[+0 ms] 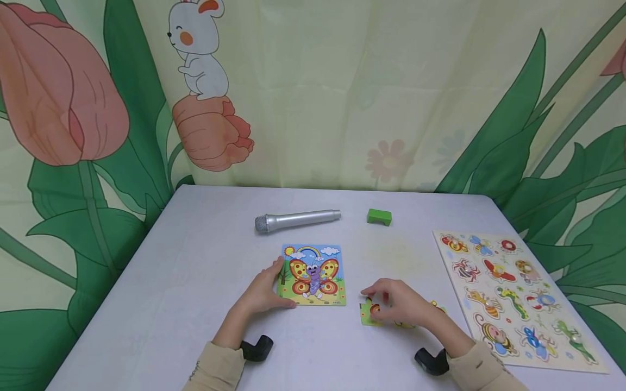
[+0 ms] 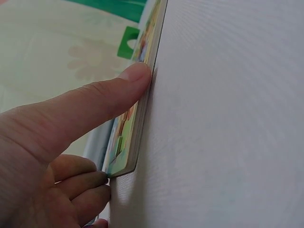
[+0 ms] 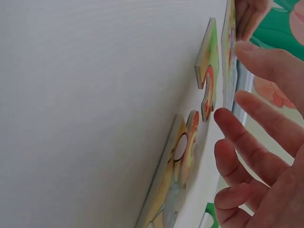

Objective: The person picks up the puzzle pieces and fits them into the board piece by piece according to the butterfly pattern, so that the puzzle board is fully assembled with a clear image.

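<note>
A square butterfly puzzle (image 1: 313,276) lies flat on the table. My left hand (image 1: 262,287) grips its near left corner, the thumb along the near edge and the fingers at the left edge. The thumb (image 2: 118,88) presses the puzzle's side in the left wrist view. Just right of the puzzle, my right hand (image 1: 398,304) hovers over loose puzzle pieces, fingers loosely bent and nothing between them. Below that hand are a green-edged piece (image 3: 213,45) with a curved cutout and a yellowish piece (image 3: 166,190); the hand partly hides them in the head view.
A silver microphone (image 1: 298,220) lies behind the puzzle. To its right sits a green arch block (image 1: 379,216). On the right side of the table is a large board of insect pictures (image 1: 518,298). A printed curtain (image 1: 318,108) hangs behind the table.
</note>
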The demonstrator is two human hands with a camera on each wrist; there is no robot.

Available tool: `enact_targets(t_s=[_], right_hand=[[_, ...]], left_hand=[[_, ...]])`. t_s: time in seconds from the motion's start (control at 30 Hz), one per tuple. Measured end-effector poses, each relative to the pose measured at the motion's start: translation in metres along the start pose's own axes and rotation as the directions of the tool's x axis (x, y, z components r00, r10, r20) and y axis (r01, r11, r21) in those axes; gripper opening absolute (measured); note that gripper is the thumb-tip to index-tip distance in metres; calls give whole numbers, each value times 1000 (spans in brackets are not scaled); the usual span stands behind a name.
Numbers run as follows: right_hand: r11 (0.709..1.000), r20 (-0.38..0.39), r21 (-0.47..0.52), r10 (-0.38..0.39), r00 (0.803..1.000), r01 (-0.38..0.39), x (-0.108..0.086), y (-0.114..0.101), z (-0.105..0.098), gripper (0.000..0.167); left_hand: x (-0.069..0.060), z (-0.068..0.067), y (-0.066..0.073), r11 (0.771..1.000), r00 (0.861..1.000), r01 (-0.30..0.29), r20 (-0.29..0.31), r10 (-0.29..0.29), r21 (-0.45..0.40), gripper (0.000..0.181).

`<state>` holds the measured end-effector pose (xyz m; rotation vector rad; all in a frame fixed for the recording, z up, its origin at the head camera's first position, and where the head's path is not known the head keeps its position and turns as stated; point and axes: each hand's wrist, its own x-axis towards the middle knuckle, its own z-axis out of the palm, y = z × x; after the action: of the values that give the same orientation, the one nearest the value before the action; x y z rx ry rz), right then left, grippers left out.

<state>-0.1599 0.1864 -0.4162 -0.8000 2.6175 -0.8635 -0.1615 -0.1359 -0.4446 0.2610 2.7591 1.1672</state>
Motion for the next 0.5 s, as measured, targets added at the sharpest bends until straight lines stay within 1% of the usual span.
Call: enact_targets(t_s=[0.17, 0.37, 0.5], right_hand=[[1000, 20, -20, -2, 1000, 2, -7, 2, -1, 42], [996, 21, -64, 64, 998, -63, -11, 0, 1, 48], [993, 19, -94, 76, 997, -73, -12, -2, 3, 47]], left_hand=[[0, 0, -2, 1000, 1000, -3, -2, 3, 1, 108], [0, 0, -1, 1000, 1000, -13, -4, 13, -3, 108], [0, 0, -1, 1000, 1000, -16, -3, 16, 0, 108]])
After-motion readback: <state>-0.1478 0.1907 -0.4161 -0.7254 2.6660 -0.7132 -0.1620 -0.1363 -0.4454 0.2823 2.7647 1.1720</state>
